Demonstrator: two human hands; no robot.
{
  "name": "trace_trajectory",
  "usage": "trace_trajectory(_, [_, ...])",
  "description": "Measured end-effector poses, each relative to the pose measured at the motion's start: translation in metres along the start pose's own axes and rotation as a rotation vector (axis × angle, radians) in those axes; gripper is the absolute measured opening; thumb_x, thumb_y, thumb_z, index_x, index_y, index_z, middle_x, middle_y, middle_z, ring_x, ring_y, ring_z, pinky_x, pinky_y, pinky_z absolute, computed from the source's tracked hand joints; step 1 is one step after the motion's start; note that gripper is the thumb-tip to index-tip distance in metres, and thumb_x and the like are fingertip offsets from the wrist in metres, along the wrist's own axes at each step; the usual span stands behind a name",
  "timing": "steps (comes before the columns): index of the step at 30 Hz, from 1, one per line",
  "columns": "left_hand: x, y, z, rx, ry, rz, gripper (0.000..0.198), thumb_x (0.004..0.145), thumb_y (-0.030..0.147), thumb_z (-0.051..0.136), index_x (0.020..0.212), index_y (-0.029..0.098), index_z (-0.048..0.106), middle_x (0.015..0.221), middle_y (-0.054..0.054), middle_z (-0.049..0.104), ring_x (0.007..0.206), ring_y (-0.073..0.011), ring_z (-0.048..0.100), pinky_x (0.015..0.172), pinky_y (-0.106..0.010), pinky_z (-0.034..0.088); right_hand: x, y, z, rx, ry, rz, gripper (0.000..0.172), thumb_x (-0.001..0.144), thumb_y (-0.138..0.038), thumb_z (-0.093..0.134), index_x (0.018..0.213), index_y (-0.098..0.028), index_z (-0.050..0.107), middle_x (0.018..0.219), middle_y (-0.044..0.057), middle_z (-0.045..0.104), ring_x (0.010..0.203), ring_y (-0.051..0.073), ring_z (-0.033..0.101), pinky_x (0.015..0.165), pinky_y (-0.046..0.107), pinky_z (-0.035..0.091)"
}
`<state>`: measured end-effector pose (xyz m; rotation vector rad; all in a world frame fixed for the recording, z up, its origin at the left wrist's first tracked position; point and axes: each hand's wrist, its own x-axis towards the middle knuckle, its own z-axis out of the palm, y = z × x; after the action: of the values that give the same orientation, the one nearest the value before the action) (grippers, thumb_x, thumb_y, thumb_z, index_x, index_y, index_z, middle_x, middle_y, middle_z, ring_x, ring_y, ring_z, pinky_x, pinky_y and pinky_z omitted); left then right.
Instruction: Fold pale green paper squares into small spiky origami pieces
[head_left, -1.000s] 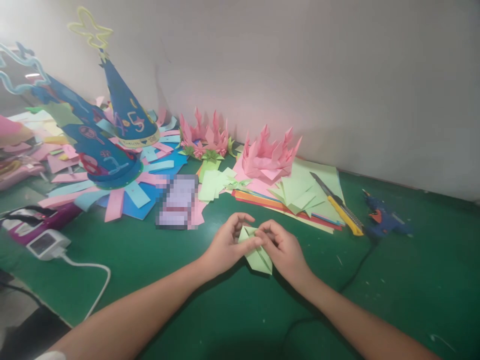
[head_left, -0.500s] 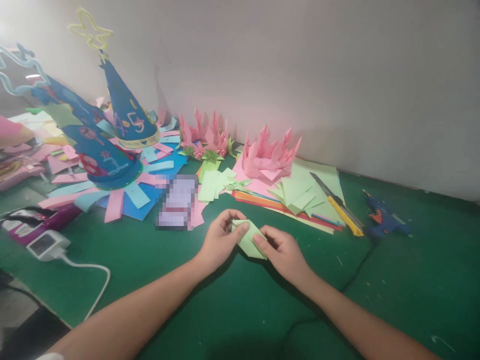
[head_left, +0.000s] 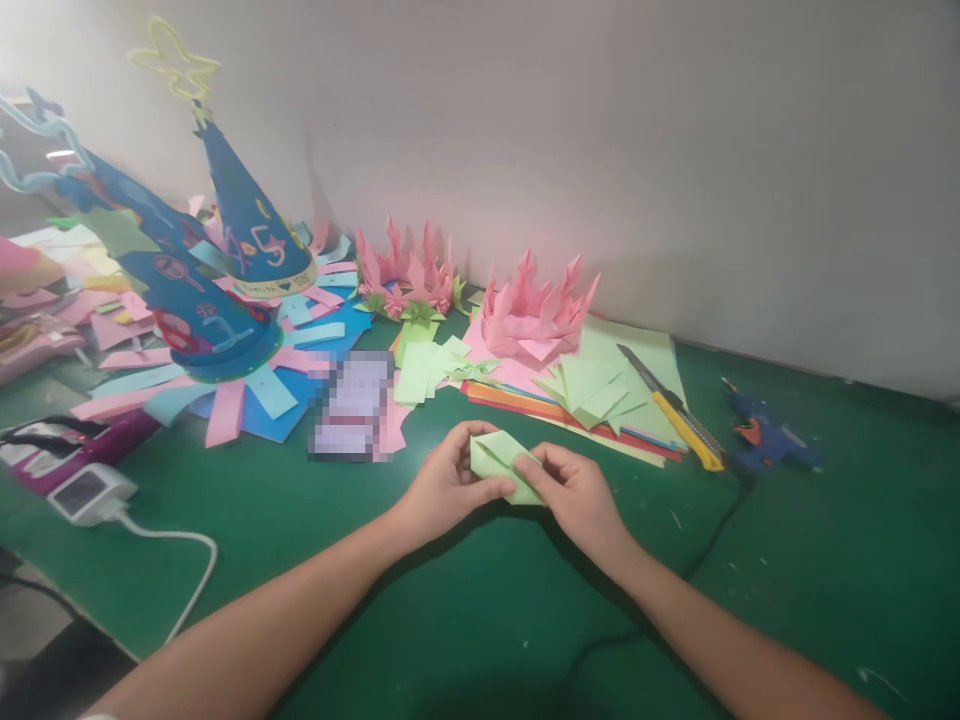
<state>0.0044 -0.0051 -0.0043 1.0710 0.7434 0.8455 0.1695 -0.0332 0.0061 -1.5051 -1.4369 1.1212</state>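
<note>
A folded piece of light green paper [head_left: 496, 462] is held between both hands above the green table. My left hand [head_left: 451, 480] is closed on its left side, with the thumb along the lower edge and the fingers behind. My right hand [head_left: 574, 487] pinches the right side, thumb pressed on the front face. A crease or opening runs across the paper's upper left. Beyond my hands lie more light green papers [head_left: 596, 390] on a stack of coloured sheets [head_left: 517, 398]. Behind them stands a pink folded-paper crown [head_left: 534, 315].
A yellow utility knife [head_left: 686, 425] and a blue glue gun [head_left: 772, 435] with a trailing cord lie to the right. A blurred phone [head_left: 352, 405], a second pink crown [head_left: 409, 270], blue cone hats [head_left: 259, 225] and a white charger [head_left: 91, 493] with cable are to the left.
The green paper has turned in my hands and shifted slightly right. My left thumb has slid from its upper face down to the lower edge.
</note>
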Motion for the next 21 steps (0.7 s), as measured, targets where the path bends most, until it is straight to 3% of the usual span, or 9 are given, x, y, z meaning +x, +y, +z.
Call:
trace_trajectory(8, [0.0018,0.0011,0.0020,-0.089,0.054,-0.002,0.051,0.067,0.024,0.075,0.104,0.021,0.040,0.086,0.001,0.061,0.074,-0.0106,0.060,0.068,-0.024,0.047,-0.0016,-0.0002,0.0019,-0.024,0.002,-0.078,0.041,0.084,-0.047,0.051,0.057,-0.020,0.036,0.052,-0.006,0.032,0.049,0.008,0.031,0.045,0.021,0.028])
trace_trajectory(21, [-0.0010,-0.0008,0.0024,0.049,0.073,0.009,0.041,0.069,0.025,0.073,0.099,0.019,0.046,0.084,0.001,0.055,0.071,-0.0098,0.055,0.062,-0.021,0.046,-0.0005,0.0020,0.0024,-0.157,-0.038,-0.112,0.038,0.083,-0.045,0.050,0.059,-0.020,0.034,0.056,-0.006,0.028,0.052,0.010,0.029,0.048,0.022,0.025])
